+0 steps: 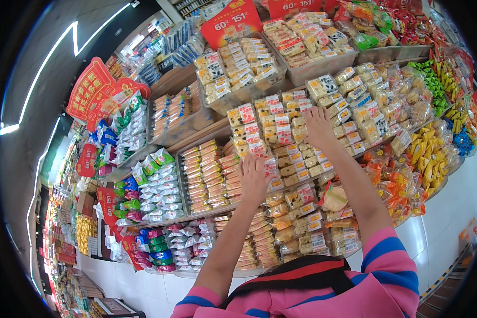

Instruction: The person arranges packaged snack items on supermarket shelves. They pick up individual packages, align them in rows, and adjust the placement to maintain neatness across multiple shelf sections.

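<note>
My left hand [253, 179] lies at the near end of a row of clear-wrapped snack cakes with red-and-white labels [246, 130]. Its fingers bend over the nearest pack, and the thumb points right beside the label. Further back and to the right, my right hand [320, 129] reaches over similar wrapped cakes [276, 119], touching those at its left side. Its palm hides what is beneath, so a firm grip on any pack cannot be made out. Cakes with orange-and-white labels [290, 163] fill the space between my forearms.
Long wrapped biscuits [206, 175] and silver-white packets [163, 194] stand left. Clear plastic bins [238, 95] rise behind, under red signs [232, 24]. Orange packets [393, 183] and yellow packets [427, 155] lie right. A lower tier of snacks [310, 230] lies close to my body.
</note>
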Available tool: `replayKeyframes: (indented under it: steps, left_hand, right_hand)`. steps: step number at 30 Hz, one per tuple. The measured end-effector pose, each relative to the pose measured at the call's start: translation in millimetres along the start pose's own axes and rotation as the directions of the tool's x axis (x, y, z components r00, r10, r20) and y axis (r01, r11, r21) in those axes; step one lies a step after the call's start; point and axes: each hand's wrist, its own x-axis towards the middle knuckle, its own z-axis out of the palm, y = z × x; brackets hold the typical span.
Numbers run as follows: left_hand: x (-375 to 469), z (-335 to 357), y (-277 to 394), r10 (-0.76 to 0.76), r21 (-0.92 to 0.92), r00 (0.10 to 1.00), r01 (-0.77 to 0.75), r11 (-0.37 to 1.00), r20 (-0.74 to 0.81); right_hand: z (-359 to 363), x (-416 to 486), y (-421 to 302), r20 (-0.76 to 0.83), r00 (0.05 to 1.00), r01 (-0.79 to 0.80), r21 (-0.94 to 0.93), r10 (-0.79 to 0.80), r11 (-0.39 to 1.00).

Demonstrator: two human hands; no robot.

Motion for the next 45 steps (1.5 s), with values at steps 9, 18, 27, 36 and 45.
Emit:
replayKeyframes:
  steps: [9, 18, 27, 36, 45]
  left_hand:
    - [16, 1, -28, -0.021, -0.207, 0.995, -0.001, 0.978, -0.1]
    - [16, 13, -21, -0.023, -0.036, 0.962, 0.013, 0.999, -0.273]
    - [-8, 26, -22, -0.056, 0.133, 0.998, 0.05, 0.99, 0.036]
    - [-44, -2, 46, 0.113, -0.139, 0.992, -0.121, 0.983, -0.065]
    - [-144, 9, 105, 0.245, -0.483, 0.92, -0.072, 0.873, 0.306]
  right_hand:
    - [-41, -4, -7, -0.243, 0.964, -0.065, 0.179, 0.108, 0.982]
    - [-24, -33, -41, 0.193, 0.952, 0.205, 0.168, -0.236, 0.964]
    - [2, -54, -37, 0.164, 0.968, 0.149, 0.247, -0.192, 0.958]
    - [-42, -189, -7, 0.53, 0.848, -0.027, 0.088, -0.024, 0.996]
    - [-35, -228, -5, 0.179, 0.984, -0.061, 0.333, 0.0, 0.941]
